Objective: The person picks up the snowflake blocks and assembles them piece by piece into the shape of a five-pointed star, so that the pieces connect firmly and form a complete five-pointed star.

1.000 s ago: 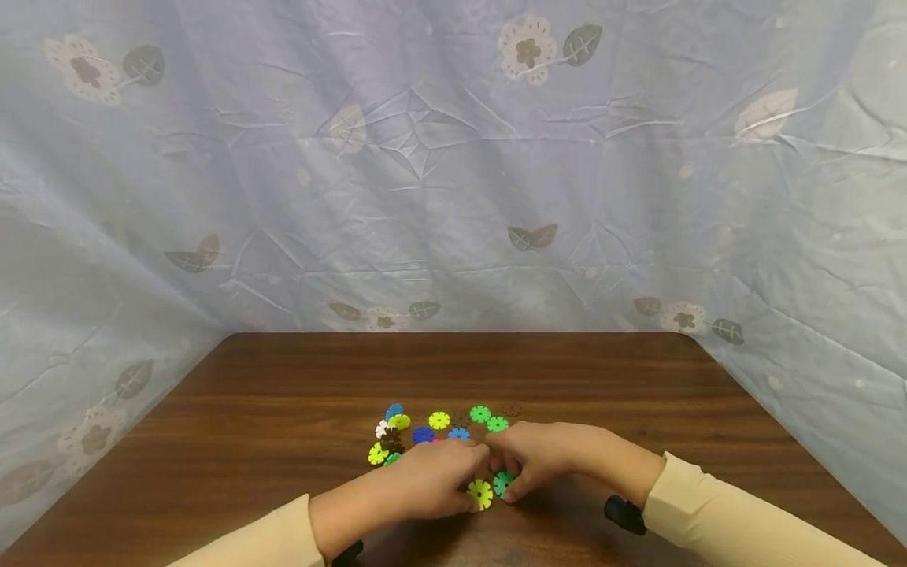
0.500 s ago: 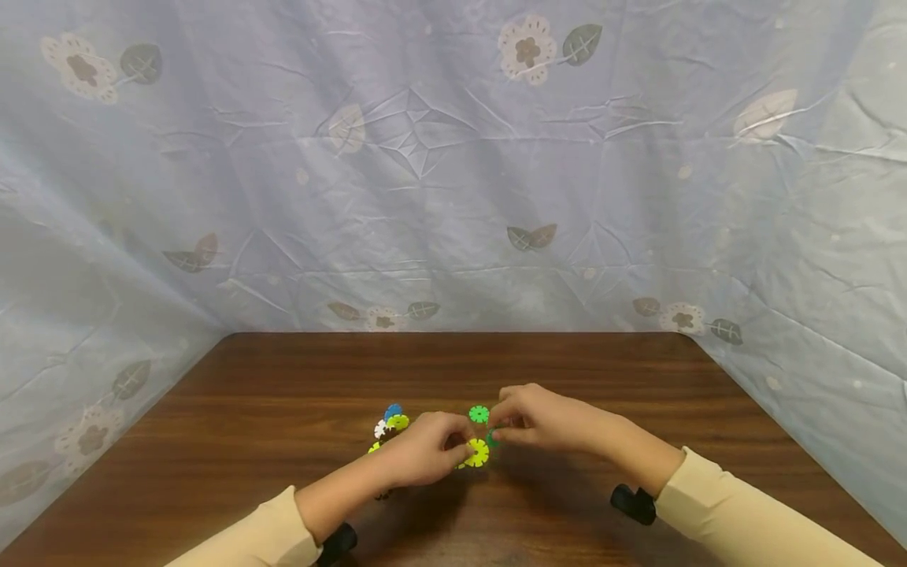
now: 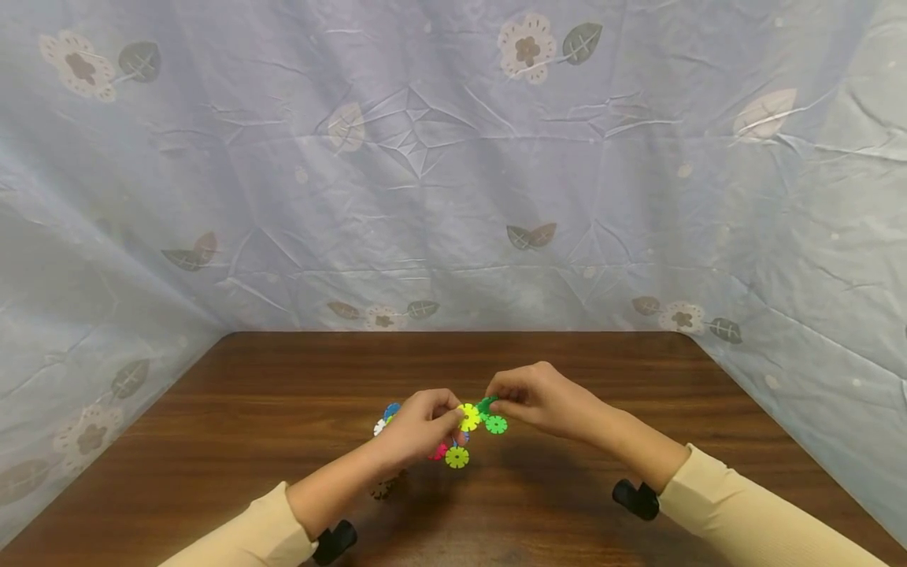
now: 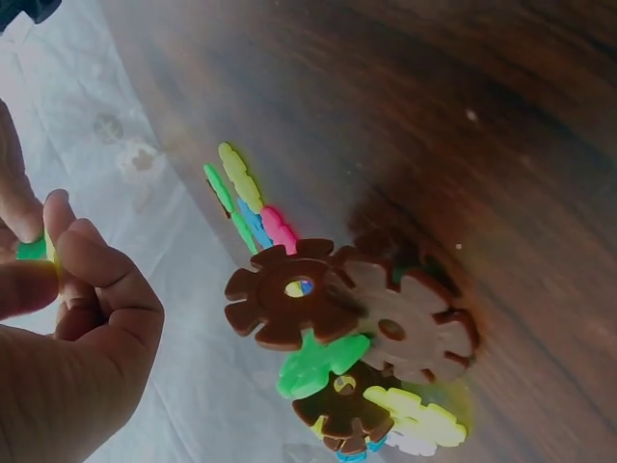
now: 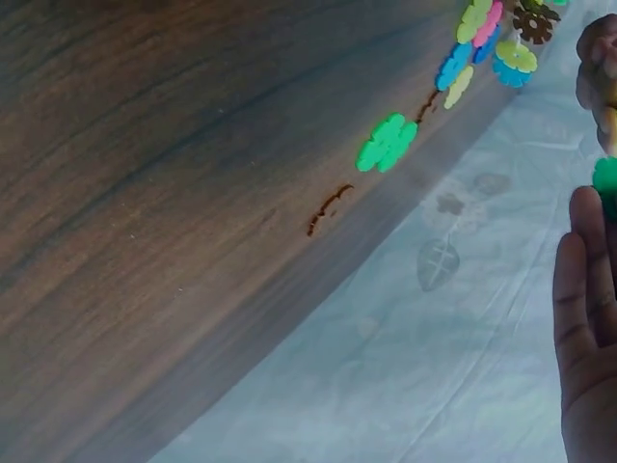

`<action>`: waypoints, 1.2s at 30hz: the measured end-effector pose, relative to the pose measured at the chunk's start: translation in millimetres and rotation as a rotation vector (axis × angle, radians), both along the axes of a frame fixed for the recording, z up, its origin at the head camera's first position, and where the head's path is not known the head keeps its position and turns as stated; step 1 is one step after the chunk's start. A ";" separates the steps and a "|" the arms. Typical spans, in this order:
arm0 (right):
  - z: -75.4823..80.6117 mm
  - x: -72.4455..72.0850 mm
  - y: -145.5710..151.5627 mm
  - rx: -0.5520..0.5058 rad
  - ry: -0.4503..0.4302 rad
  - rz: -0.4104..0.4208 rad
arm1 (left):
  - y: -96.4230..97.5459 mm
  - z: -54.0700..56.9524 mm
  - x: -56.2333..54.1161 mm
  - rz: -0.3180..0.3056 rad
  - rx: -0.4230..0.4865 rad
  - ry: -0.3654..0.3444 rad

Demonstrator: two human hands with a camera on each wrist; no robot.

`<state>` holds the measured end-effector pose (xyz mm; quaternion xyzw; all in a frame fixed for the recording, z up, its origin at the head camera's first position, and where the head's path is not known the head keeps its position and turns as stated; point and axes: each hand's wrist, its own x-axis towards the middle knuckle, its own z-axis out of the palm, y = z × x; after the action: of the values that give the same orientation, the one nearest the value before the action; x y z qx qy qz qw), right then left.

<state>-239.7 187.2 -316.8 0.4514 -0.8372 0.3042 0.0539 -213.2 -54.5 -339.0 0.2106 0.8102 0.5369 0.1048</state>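
Observation:
My left hand (image 3: pixel 421 429) pinches a yellow notched plastic disc (image 3: pixel 468 417) by its left side. Opposite it, my right hand (image 3: pixel 542 399) holds a green notched disc (image 3: pixel 486 406) between thumb and fingers. The two discs meet edge to edge, raised over the table. In the left wrist view the fingers of the left hand (image 4: pixel 92 299) hide most of the yellow disc. Only a bit of the green disc (image 5: pixel 605 177) shows at the right hand's fingertips in the right wrist view.
More notched discs lie on the wooden table (image 3: pixel 602 488): a bright green disc (image 3: pixel 497 424), a yellow-green disc (image 3: pixel 457 457), a pink disc (image 3: pixel 438 451). Overlapping brown discs (image 4: pixel 294 294) lie below the left hand. A floral cloth (image 3: pixel 453 197) hangs behind the table.
Both hands have risen and moved away from the body with their discs, off the pile. The yellow and green discs have come together, uncovering pink and yellow-green discs below.

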 end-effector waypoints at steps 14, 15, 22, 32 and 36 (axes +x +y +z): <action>-4.4 1.5 -2.8 -0.013 0.074 0.006 | -4.6 1.7 -2.1 -0.014 0.076 -0.109; -4.8 1.9 -3.0 -0.012 0.081 0.006 | -4.6 1.9 -2.1 -0.016 0.076 -0.109; -6.2 6.0 -5.5 -0.004 0.151 0.002 | -5.4 3.3 -1.9 -0.035 0.074 -0.101; -10.4 6.4 -11.2 -0.020 0.228 0.054 | -11.3 1.9 -5.5 -0.061 0.111 -0.190; -12.8 6.3 -12.5 -0.046 0.246 0.046 | -11.2 0.7 -6.4 -0.079 0.151 -0.218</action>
<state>-233.3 174.7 -329.6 0.5030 -0.8064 0.2668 0.1597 -219.6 -65.7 -338.2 0.1900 0.7424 0.6115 0.1970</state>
